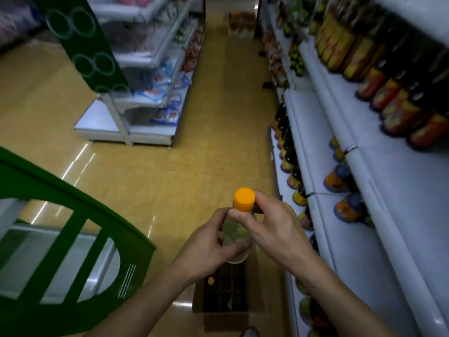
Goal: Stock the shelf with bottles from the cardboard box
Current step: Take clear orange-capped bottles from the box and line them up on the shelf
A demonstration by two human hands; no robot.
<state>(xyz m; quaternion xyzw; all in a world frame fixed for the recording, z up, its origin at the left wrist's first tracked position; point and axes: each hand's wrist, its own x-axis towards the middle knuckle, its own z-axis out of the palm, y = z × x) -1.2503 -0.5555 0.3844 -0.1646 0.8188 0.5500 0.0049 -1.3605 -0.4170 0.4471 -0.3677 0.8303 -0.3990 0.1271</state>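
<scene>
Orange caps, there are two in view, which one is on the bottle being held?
The big orange cap up between the left hand and right hand; the small one is still down in the cardboard box.

Bottle point(237, 233): clear, orange cap point(244, 199), held upright above the box point(226, 302)
Left hand point(209, 249): wrapped round the bottle's lower body
Right hand point(269, 227): fingers pinching its neck under the cap
Box: open on the floor, one orange cap showing inside
Shelf point(379, 181): white, at right, rows of dark bottles
</scene>
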